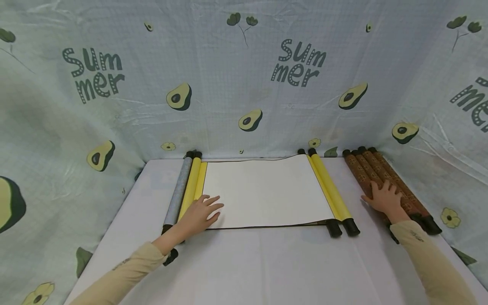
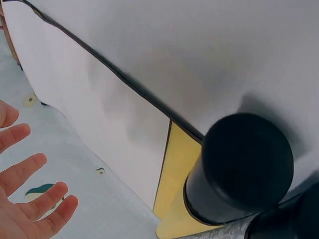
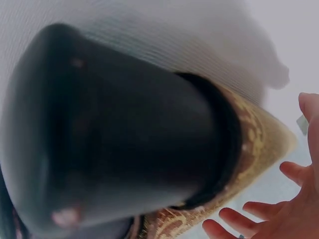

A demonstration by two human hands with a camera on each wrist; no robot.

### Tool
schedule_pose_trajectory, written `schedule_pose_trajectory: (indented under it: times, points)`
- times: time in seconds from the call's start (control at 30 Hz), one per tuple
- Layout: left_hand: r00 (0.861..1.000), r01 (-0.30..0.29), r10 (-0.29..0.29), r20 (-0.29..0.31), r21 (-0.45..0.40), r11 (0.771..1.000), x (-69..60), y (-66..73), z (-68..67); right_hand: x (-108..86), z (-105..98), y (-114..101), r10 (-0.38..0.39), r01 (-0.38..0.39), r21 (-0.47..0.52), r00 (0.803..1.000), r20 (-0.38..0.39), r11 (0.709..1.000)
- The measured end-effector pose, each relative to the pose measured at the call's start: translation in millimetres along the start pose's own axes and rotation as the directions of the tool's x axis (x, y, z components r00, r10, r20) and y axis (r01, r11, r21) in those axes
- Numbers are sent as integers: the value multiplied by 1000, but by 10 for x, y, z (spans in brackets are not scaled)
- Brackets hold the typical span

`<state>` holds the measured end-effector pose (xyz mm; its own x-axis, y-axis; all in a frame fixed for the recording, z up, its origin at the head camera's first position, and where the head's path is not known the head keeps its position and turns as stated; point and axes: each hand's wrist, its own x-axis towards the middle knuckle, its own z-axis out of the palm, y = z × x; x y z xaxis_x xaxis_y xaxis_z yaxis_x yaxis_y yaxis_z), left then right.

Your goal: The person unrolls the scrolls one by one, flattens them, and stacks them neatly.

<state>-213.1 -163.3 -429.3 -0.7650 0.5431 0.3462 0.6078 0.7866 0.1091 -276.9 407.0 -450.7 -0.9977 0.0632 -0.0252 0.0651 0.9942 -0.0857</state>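
**White sheet (image 1: 263,192) lies flat at centre frame, brown rolls (image 1: 356,169) at right**

A person in tan sleeves (image 1: 129,271) reaches to both sides of a white table (image 1: 236,267). At centre left, the left hand (image 1: 197,215) spreads its fingers wide over the sheet's lower left corner, beside a yellow roll (image 1: 192,182); it grips nothing, and whether it touches the paper cannot be told. A grey roll (image 1: 178,192) lies just outside the yellow one. A second yellow roll (image 1: 331,188) lies along the sheet's right side.

At right of frame, the right hand (image 1: 385,199) lies across the brown rolls, fingers apart and curled round none of them; whether its palm bears down on them is hidden. Black end knobs (image 1: 350,227) cap the rolls.

The sheet looks thin, light and flexible, its dark-trimmed edges probably easy to crease and the paper apt to curl back; the rolls seem stiffer and, being round, liable to roll. The knobs, smooth by their look, would likely be the safest hold, one at each end, sparing the paper. Behind, a patterned cloth (image 1: 213,63) printed with avocados fills the upper frame.
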Motion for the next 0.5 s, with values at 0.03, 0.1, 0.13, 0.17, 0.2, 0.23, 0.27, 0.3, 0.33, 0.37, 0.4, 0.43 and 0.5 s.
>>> schedule_pose_trajectory:
  times: [0.03, 0.1, 0.13, 0.17, 0.2, 0.23, 0.27, 0.3, 0.33, 0.37, 0.4, 0.43, 0.5]
  points:
    - [1000, -3, 3, 5, -2, 1000, -5, 12, 5, -2, 6, 1, 7, -7, 1, 1000, 5, 1000]
    - [1000, -15, 15, 10, -7, 1000, -14, 36, 12, -1, 26, 7, 15, -15, 0, 1000, 10, 1000]
    - [1000, -18, 18, 14, -7, 1000, -19, 46, 18, 0, 36, 9, 19, -19, -4, 1000, 11, 1000]
    - [1000, -21, 21, 18, -6, 1000, -23, 55, 23, 1, 47, 11, 23, -23, -7, 1000, 12, 1000]
    - [1000, -24, 24, 20, -6, 1000, -28, 62, 28, 3, 56, 12, 29, -29, -10, 999, 14, 1000]
    - [999, -28, 28, 24, -1, 1000, -35, 70, 35, 4, 68, 12, 34, -34, -14, 999, 15, 999]
    - [999, -30, 30, 29, 5, 1000, -40, 76, 44, 6, 79, 11, 39, -39, -19, 999, 15, 999]
    - [999, -32, 32, 35, 11, 999, -47, 81, 52, 8, 89, 9, 45, -45, -24, 999, 18, 999]
    - [999, -34, 34, 39, 16, 999, -52, 85, 60, 9, 97, 6, 51, -51, -30, 998, 20, 998]
    - [998, -39, 38, 42, 19, 999, -57, 90, 64, 11, 105, 5, 56, -55, -35, 998, 19, 998]
    - [998, -44, 43, 44, 19, 999, -62, 93, 68, 9, 107, 0, 58, -57, -42, 998, 18, 998]
    - [998, -50, 49, 45, 21, 999, -66, 96, 72, 10, 110, -3, 57, -56, -47, 998, 15, 997]
    - [997, -66, 65, 44, 26, 997, -73, 101, 75, 12, 109, -6, 51, -51, -51, 999, 8, 997]
